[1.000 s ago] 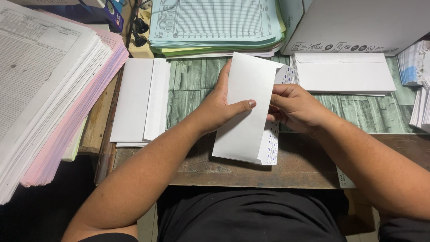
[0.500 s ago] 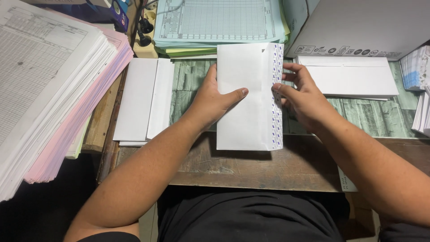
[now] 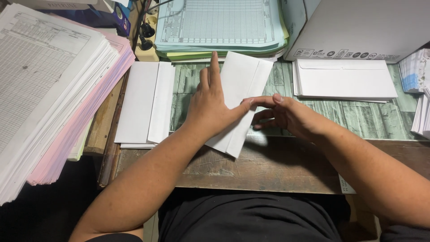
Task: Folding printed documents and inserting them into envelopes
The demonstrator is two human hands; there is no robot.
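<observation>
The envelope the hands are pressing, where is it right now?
In the head view, the white envelope lies tilted mid-desk under the left hand, with the right hand at its right edge, between two envelope stacks.

the envelope is plain white, as are the envelope stack and the second stack. the worktop is worn brown wood with a green wood-grain sheet. gridded forms: light blue pile, white-over-pink pile.
</observation>
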